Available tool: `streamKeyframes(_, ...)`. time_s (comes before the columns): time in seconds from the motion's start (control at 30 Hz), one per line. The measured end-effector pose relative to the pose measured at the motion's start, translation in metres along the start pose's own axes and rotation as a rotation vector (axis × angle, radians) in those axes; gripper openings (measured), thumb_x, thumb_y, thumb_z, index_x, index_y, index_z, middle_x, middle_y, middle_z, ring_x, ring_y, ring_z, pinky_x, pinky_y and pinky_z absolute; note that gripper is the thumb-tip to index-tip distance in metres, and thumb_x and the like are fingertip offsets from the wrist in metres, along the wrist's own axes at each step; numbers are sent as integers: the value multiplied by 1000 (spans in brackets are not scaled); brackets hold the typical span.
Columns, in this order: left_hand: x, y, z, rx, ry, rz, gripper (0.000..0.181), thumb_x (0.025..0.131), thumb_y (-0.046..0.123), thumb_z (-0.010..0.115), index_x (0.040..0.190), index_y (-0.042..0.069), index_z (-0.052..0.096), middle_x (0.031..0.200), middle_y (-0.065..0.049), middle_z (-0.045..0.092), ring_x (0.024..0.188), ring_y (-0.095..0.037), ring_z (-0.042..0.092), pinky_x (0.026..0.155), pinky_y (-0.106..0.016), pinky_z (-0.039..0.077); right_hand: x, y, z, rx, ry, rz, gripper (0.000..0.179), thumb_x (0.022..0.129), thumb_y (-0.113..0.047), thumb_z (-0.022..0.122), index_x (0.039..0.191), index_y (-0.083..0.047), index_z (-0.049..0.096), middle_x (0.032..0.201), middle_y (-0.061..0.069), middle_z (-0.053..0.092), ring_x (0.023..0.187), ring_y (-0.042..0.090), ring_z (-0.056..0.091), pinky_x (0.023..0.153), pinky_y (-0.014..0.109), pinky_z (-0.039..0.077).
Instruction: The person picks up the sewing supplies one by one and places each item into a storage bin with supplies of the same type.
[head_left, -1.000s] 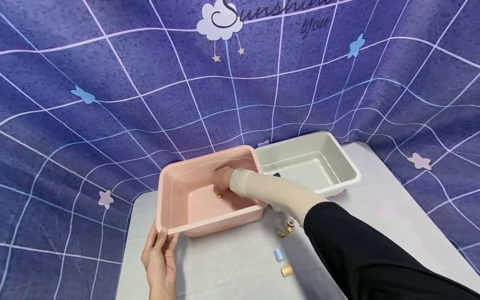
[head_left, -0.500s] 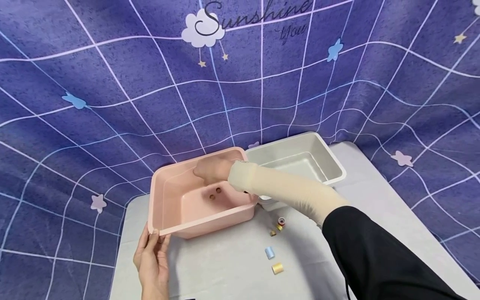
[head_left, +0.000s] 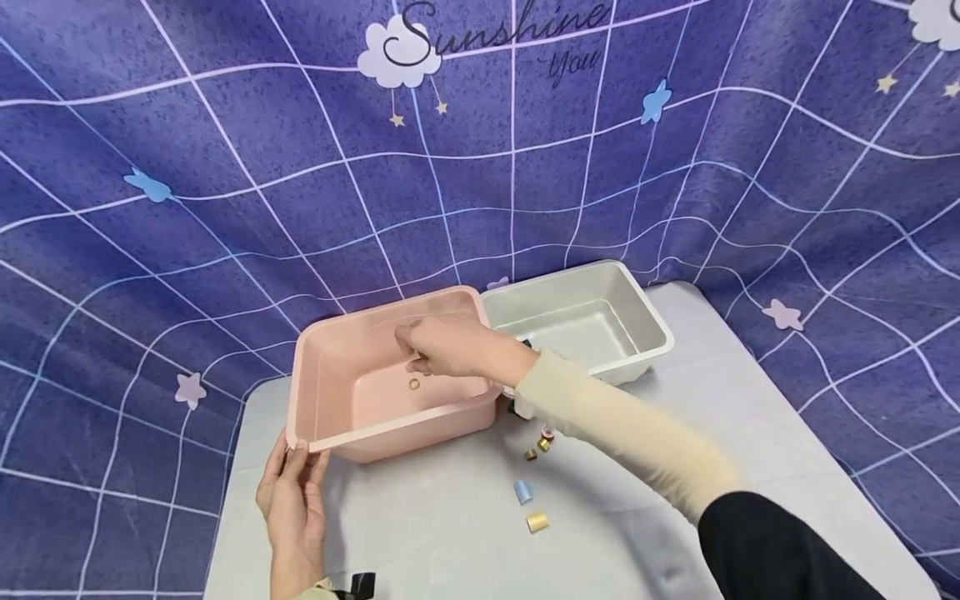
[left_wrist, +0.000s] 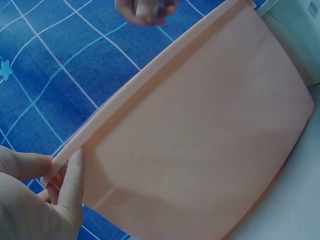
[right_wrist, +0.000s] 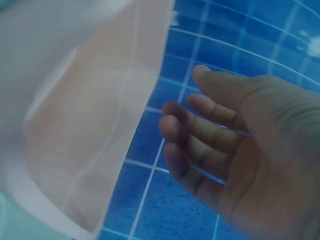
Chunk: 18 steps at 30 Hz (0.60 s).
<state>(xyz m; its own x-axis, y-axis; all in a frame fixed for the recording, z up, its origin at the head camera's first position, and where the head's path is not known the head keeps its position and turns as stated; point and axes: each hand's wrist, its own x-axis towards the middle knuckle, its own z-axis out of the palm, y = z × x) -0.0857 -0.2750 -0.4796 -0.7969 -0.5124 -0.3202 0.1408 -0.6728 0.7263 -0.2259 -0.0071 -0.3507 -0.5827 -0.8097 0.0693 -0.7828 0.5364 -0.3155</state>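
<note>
My left hand (head_left: 291,512) grips the near left corner of a pink plastic bin (head_left: 420,433), thumb on the rim and fingers under it. The left wrist view shows this pinch on the rim (left_wrist: 107,107) close up. Over the bin's open top hovers my right hand (head_left: 450,346), its fingers loosely curled. Nothing lies between those fingers in the right wrist view, where the right hand (right_wrist: 215,140) is beside the bin's rim. A small brown ring-like piece (head_left: 414,384) lies on the bin floor; another is partly hidden by the right hand.
A pale grey bin (head_left: 592,325) stands against the pink one on its right. On the white-covered table lie a light blue cylinder (head_left: 522,492), a yellow cylinder (head_left: 537,522) and several smaller gold and red pieces. A purple-blue patterned curtain (head_left: 480,192) hangs behind the bins.
My right hand has risen from deep inside the pink bin to above it and drawn back slightly rightward. Small ring-like pieces came into view on the bin floor. The left hand keeps its grip.
</note>
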Motion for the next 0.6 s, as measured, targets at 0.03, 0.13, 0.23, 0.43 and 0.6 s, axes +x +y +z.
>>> streamKeyframes(0.03, 0, 1, 0, -1, -5, 4, 60, 97, -7, 66, 154, 7, 51, 119, -12, 63, 82, -16, 69, 84, -31, 69, -7, -3, 1, 15, 26, -1, 19, 99, -25, 74, 101, -9, 63, 90, 0, 69, 79, 8, 61, 66, 21, 53)
streamKeyframes(0.13, 0, 0, 0, -6, -12, 5, 61, 97, -8, 66, 154, 6, 50, 118, -12, 64, 80, -16, 68, 81, -31, 70, -27, -10, 7, 59, 88, 7, 20, 100, -28, 73, 100, -10, 63, 87, -3, 69, 74, 7, 60, 62, 21, 51)
streamKeyframes(0.23, 1, -1, 3, -11, -11, 4, 60, 97, -8, 66, 153, 5, 51, 117, -12, 64, 79, -16, 67, 80, -30, 70, -46, -13, 15, 83, 142, 40, 18, 102, -32, 70, 102, -15, 63, 86, -8, 69, 69, 6, 59, 59, 20, 50)
streamKeyframes(0.43, 1, -2, 5, -36, -14, 9, 56, 96, -8, 67, 149, 3, 54, 113, -13, 66, 77, -17, 67, 80, -31, 70, -87, -21, 37, 104, 297, 131, 20, 103, -34, 67, 115, -18, 64, 107, -7, 73, 87, 7, 67, 70, 25, 61)
streamKeyframes(0.6, -1, -1, 1, -49, -4, 11, 57, 95, -9, 68, 149, 4, 55, 109, -13, 67, 75, -17, 68, 79, -32, 70, -122, -17, 63, 247, 476, 114, 20, 104, -29, 67, 119, -17, 63, 109, -2, 70, 87, 9, 66, 72, 21, 60)
